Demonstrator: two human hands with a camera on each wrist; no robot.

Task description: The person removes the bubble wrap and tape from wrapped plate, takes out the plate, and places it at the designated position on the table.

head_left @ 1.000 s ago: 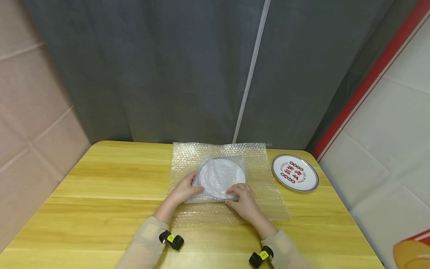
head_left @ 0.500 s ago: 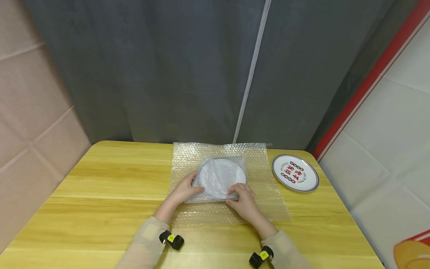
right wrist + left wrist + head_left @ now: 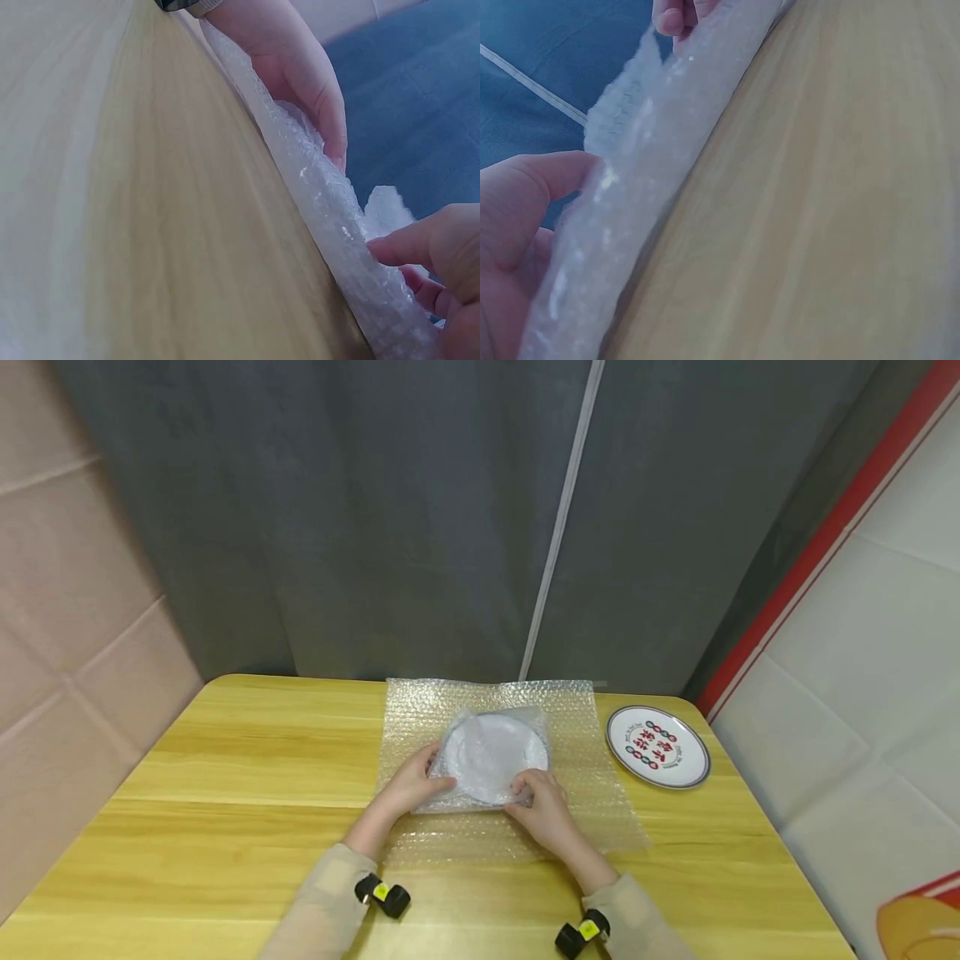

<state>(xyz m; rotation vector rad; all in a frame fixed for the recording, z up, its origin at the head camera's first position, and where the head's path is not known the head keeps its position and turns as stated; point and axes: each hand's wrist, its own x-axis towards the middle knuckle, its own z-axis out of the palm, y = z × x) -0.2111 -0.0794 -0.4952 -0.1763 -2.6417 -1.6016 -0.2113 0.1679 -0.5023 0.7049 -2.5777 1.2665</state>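
A round plate (image 3: 491, 752) lies under a folded layer of bubble wrap, its dark rim showing through, in the middle of the head view. A larger bubble wrap sheet (image 3: 581, 743) spreads flat beneath it. At the plate's left side my left hand (image 3: 410, 783) grips the wrapped edge, thumb on top. My right hand (image 3: 545, 808) pinches the wrap at the near right edge, fingers bent over the plate. Both wrist views show the raised near edge of the bubble wrap (image 3: 630, 195) side-on. Parts of the fingers are hidden behind it.
A white plate (image 3: 658, 747) with red characters and a dark rim lies face up on the wooden table (image 3: 247, 793), right of the sheet. A grey curtain (image 3: 360, 527) hangs behind the table. Pale covered walls (image 3: 847, 718) stand at both sides.
Almost nothing has moved. My right fingers have shifted very slightly at the wrap's near edge, while the left hand and the plates stay where they were.
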